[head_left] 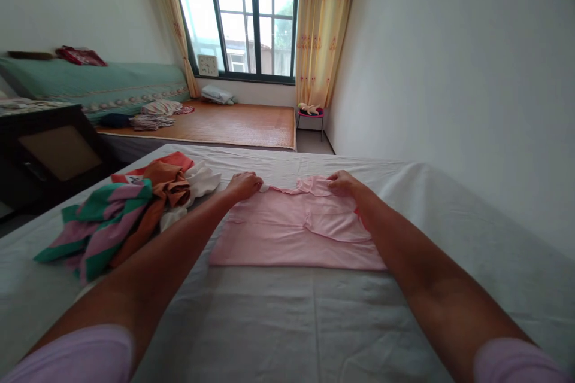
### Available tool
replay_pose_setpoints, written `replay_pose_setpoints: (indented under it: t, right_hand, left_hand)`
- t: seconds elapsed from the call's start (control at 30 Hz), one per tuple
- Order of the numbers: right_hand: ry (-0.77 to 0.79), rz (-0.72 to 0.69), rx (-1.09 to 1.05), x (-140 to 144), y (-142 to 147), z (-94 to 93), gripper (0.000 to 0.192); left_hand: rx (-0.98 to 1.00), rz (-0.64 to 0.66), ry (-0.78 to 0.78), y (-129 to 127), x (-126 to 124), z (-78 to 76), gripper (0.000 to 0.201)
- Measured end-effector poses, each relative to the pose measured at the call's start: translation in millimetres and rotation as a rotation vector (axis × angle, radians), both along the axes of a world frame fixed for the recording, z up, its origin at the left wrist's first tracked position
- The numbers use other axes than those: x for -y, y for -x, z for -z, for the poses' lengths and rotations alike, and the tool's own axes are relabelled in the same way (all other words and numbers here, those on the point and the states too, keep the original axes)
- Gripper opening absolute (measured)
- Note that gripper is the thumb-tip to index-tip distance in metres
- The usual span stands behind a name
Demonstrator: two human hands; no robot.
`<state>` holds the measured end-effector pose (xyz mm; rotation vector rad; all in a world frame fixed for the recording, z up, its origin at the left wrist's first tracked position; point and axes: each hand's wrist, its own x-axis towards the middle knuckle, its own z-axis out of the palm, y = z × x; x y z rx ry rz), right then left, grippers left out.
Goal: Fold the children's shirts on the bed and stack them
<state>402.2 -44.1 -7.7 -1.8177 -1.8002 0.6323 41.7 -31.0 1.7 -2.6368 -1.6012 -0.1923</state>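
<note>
On grey bed sheet [287, 311], pink garment [291, 233] w/ both hands, left hand [244, 185] & right hand [344, 184], pinching far edge.

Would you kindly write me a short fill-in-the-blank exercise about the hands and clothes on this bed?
1. Both hands grip the far edge of a garment whose colour is ____.
2. The pile of clothes lies beside the ____ hand.
3. The right hand holds the garment near its ____ corner.
4. The garment lies on a grey ____.

Missing words: pink; left; far right; sheet
</note>
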Motion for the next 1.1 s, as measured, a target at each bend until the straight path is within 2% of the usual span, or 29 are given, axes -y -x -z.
replay_pose_setpoints:
  t: [0.07,0.13,0.2,0.27,0.33,0.4,0.47,0.57,0.67,0.83,0.9,0.97,1.03,1.1]
  right_hand:
    - [-0.004,-0.051,-0.200,14,-6,-14.6,0.030]
    - [-0.105,-0.111,-0.453,39,-15,-30.9,0.033]
    - [-0.222,-0.191,-0.581,72,-28,-44.1,0.033]
    - [-0.218,-0.289,-0.545,109,-41,-50.3,0.028]
    - [-0.121,-0.374,-0.427,142,-50,-48.9,0.023]
    - [-0.039,-0.403,-0.321,166,-55,-43.3,0.020]
    - [-0.035,-0.370,-0.294,180,-55,-38.4,0.016]
    - [-0.069,-0.303,-0.314,186,-44,-35.7,0.014]
    - [-0.125,-0.316,-0.192,186,-24,-30.1,0.020]
    - [-0.326,-0.364,-0.005,183,15,4.5,0.024]
    - [-0.356,-0.415,0.019,184,23,18.7,0.024]
    - [-0.360,-0.421,0.020,182,24,27.6,0.024]
    - [-0.395,-0.318,0.032,178,18,31.2,0.027]
    - [-0.471,-0.154,0.115,169,9,31.6,0.030]
  left_hand:
    - [0.068,0.010,-0.022,2,7,-8.7,0.029]
    - [0.177,0.049,-0.081,6,21,-17.4,0.028]
    - [0.270,0.141,-0.148,13,43,-23.2,0.026]
    - [0.298,0.247,-0.168,21,69,-23.5,0.025]
    - [0.260,0.305,-0.130,28,94,-17.9,0.024]
    - [0.202,0.306,-0.087,34,112,-8.5,0.023]
    - [0.164,0.275,-0.065,37,121,0.9,0.024]
    - [0.143,0.201,-0.074,39,126,9.2,0.026]
    - [0.152,0.087,-0.116,38,131,10.7,0.029]
    - [0.186,-0.176,-0.021,46,135,4.2,0.028]
    - [0.205,-0.276,-0.011,51,126,-0.1,0.029]
    - [0.217,-0.308,-0.031,53,112,-2.2,0.035]
    - [0.227,-0.279,-0.023,51,96,0.1,0.040]
    - [0.241,-0.238,0.010,46,83,6.9,0.041]
